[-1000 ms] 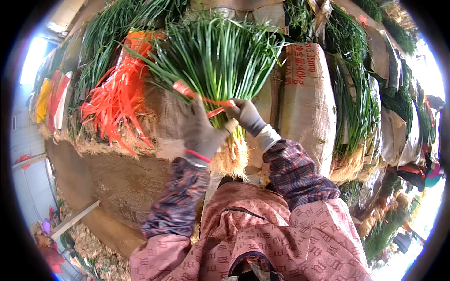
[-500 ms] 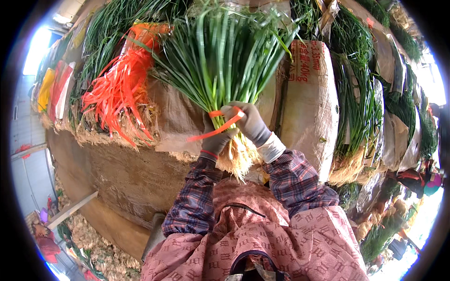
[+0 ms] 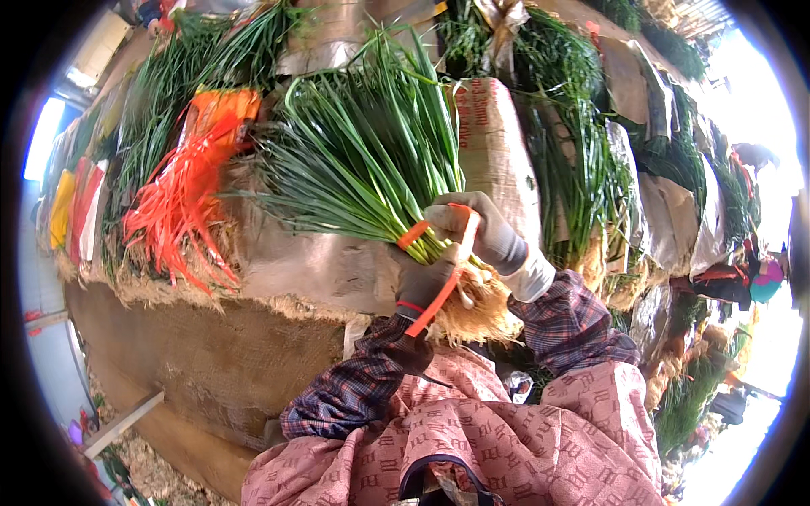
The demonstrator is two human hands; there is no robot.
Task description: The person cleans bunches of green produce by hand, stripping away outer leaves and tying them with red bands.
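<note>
A bunch of scallion-like greens (image 3: 363,160) with pale, matted roots lies tilted before me, its leaves fanning to the upper left. An orange strap (image 3: 436,301) circles the stems just above the roots, and its loose tail hangs down across my gloves. My left hand (image 3: 420,277), in a grey glove, is closed round the stems from beneath. My right hand (image 3: 481,229), also gloved, is closed on the strap at the bunch's right side. Its fingertips are partly hidden by the strap.
A bundle of loose orange straps (image 3: 190,198) hangs at the left. Greens (image 3: 582,169) and a pale woven sack (image 3: 502,156) lie along the bench at the right. A brown, wet-looking sheet (image 3: 228,363) covers the bench's near side. A pale bar (image 3: 122,424) juts out at lower left.
The bunch has tipped so its leaves lean left and its roots point lower right. Both hands have shifted right and slightly nearer with it. The view has also turned somewhat to the right.
</note>
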